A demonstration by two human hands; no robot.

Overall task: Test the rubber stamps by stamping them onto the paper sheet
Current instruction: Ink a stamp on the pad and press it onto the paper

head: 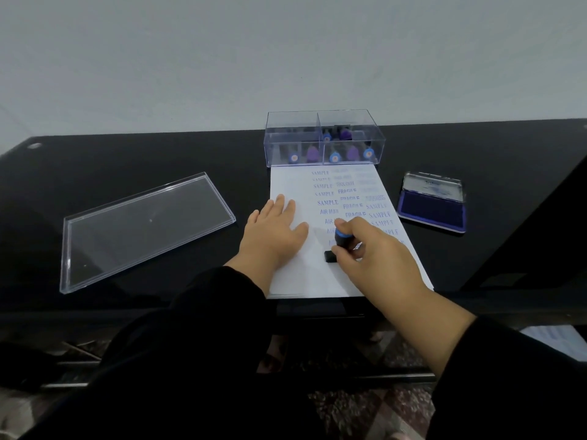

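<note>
A white paper sheet (292,281) lies on the black table, printed with several blue words such as SAMPLE, FRAGILE and AIR MAIL. My left hand (273,231) rests flat on the sheet's left half, fingers straight. My right hand (371,252) grips a rubber stamp (340,241) with a black body and blue cap, its base down on the paper below the AIR MAIL column. Behind the sheet stands a clear plastic box (324,138) holding several more stamps with blue and purple handles.
An open blue ink pad (432,208) sits to the right of the sheet. The box's clear lid (143,230) lies to the left on the table (158,154). The table's front edge runs just below the paper.
</note>
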